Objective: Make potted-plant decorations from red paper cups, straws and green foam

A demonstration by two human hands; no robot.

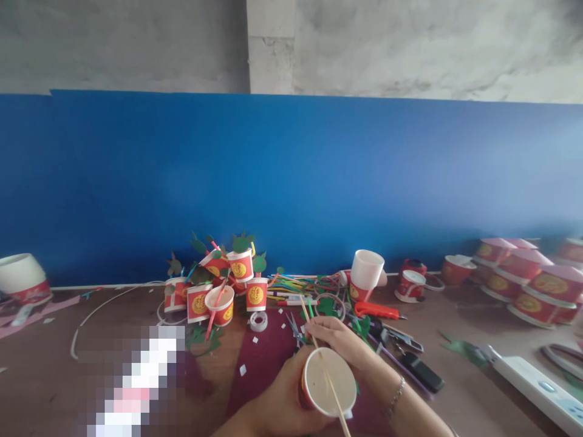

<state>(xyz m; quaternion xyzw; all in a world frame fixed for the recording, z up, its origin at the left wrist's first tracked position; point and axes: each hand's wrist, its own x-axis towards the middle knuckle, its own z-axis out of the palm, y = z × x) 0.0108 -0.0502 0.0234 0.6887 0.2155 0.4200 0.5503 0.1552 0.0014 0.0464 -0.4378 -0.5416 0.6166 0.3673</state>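
My left hand [285, 385] is wrapped around a red-and-white paper cup [328, 379], its round pale end facing me. A thin wooden stick [334, 394] runs slantwise across the cup and past its near rim; whether it pierces the wall I cannot tell. Behind the cup, my right hand [330, 334] has its fingers closed at the stick's far part. A green straw [310, 308] sticks up beside those fingertips. Just left of them lie scissors [295, 328] on a dark red sheet [259, 358].
Decorated paper cups [221, 303] with green cut-outs stand at back left, near a tape roll [259, 321]. Colourful straws [296, 284], stacked white cups [367, 267] and an orange-red tool [378, 310] lie behind my hands. On the right are keys [422, 370], a power strip [532, 382] and joined red cups [542, 285].
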